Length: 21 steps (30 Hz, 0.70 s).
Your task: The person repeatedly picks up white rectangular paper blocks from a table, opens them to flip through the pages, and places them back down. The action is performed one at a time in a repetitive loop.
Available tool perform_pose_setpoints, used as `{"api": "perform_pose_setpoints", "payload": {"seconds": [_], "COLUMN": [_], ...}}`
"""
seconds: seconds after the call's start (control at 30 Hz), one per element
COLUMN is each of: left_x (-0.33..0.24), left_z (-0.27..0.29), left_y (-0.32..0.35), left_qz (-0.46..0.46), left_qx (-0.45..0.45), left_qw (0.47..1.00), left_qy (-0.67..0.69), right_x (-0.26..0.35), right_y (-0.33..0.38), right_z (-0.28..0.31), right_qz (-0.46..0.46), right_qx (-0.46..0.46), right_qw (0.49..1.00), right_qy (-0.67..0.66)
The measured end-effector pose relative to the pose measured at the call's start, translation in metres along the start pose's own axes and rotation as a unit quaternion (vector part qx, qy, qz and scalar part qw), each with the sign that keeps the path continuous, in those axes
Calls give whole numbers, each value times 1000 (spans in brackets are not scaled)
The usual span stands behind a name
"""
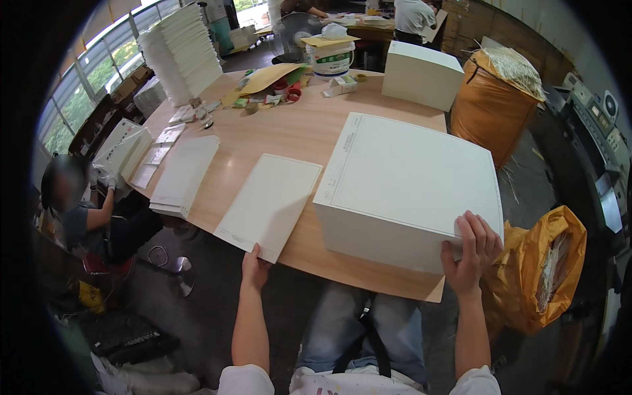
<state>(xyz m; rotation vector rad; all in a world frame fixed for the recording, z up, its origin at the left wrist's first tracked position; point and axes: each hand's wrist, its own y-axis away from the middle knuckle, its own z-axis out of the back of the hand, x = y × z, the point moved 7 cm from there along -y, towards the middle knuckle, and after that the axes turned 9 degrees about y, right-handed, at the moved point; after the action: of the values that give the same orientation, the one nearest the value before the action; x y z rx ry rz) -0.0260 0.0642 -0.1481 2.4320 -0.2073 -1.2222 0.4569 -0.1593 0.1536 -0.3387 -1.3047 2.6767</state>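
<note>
The work stood partway through, as far as could be judged. The person's left hand (257, 266) was nearly closed, pinching the near edge of a printed white sheet (270, 207), thumb on top and fingers underneath. That sheet lay almost flat on the bench (266, 125), between two piles; whether it was one sheet or a thin few could not be told.

The right hand (471, 253) was partly open at the near right corner of a tall paper stack (415, 174), fingers bent over the top and thumb against the near side. Whether it had hold of any single sheet could not be made out.

Much seemed left to handle: the tall stack rose high and square-edged, while the lower pile (185, 174) on the left, fanned slightly at its edges, looked like the smaller share, perhaps the part already done. Another white stack (421, 76) stood untouched at the back of the bench. At the far left, a seated co-worker (79, 214) had both hands by a plastic-wrapped bundle (124, 148).
</note>
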Motion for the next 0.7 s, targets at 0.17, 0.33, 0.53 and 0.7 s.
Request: {"api": "perform_pose_setpoints", "payload": {"seconds": [0.17, 0.33, 0.53, 0.7], "left_x": [-5, -31, -115, -124], "left_z": [8, 45, -71, -350], "left_y": [4, 19, 102, 218], "left_qz": [12, 82, -197, -350], "left_qx": [46, -15, 48, 356], "left_qw": [999, 983, 913, 822], "left_qy": [-9, -165, -354, -272], "right_x": [3, 3, -5, -2], "right_y": [-4, -3, -4, -9], "right_z": [3, 3, 7, 11], "right_qz": [-3, -18, -25, -41], "right_qx": [5, 8, 6, 21], "right_qw": [1000, 1000, 999, 997], "right_qy": [-1, -12, -26, -58]}}
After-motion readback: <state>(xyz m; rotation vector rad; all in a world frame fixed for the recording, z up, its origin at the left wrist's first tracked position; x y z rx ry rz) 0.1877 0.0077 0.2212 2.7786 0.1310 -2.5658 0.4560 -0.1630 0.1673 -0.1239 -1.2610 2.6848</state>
